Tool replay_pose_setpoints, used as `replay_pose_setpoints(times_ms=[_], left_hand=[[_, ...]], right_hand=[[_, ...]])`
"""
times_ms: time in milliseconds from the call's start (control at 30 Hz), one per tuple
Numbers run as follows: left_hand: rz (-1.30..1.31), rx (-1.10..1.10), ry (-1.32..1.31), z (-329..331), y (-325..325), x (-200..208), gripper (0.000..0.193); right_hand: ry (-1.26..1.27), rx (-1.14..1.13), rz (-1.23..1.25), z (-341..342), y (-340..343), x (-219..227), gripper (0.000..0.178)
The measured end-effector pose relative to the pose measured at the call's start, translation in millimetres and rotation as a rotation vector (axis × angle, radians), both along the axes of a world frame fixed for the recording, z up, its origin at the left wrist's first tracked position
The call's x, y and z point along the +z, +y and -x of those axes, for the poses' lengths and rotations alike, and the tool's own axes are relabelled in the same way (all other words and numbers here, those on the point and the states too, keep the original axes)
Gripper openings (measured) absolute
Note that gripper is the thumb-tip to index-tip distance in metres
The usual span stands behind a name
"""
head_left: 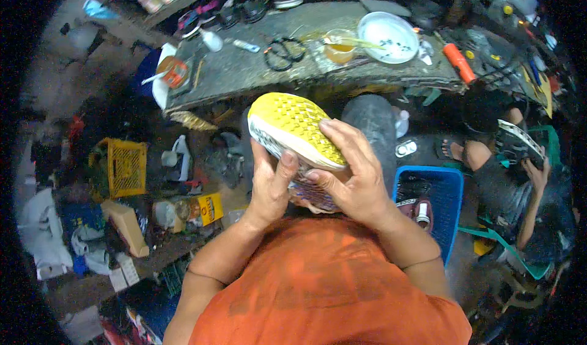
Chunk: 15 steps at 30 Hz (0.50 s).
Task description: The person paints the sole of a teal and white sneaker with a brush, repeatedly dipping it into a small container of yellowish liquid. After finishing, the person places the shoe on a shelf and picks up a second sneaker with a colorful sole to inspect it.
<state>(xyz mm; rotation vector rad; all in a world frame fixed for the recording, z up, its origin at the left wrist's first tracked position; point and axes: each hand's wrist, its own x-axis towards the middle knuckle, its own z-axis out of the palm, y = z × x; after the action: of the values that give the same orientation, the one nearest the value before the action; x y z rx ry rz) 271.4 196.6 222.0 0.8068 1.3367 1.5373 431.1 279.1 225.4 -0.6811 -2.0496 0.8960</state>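
Note:
A shoe with a bright yellow, studded sole and a white edge (pixel 292 120) is held up in front of my body, sole upward and tilted. My left hand (pixel 271 187) closes on its near left side, with the thumb pressed along the white edge. On the other side my right hand (pixel 358 171) wraps round the shoe, fingers over the yellow sole and thumb underneath. Below the sole shows a patterned, dark and purplish upper (pixel 313 193), partly covered by my thumbs.
Ahead stands a worn bench (pixel 244 79) with a white round dish (pixel 373 24), a cup of amber stuff (pixel 339 53) and an orange cylinder (pixel 458 62). A blue basket (pixel 455 189) with shoes sits at right, near a person holding a shoe (pixel 520 142). A yellow crate (pixel 127 168) stands left.

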Motion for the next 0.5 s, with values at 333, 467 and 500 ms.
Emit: replay_pose_setpoints(times_ms=[333,467,500], left_hand=[[0.02,0.245,0.378,65,-89,-53,0.119],[-0.057,0.08,0.574,107,-94,-68,0.089],[-0.103,0.024,0.572,112,-92,-72,0.081]], right_hand=[[-0.14,0.504,0.096,58,-9,-42,0.054],[-0.226,0.565,0.137,77,-9,-50,0.052],[-0.254,0.57,0.156,80,-8,-50,0.052]])
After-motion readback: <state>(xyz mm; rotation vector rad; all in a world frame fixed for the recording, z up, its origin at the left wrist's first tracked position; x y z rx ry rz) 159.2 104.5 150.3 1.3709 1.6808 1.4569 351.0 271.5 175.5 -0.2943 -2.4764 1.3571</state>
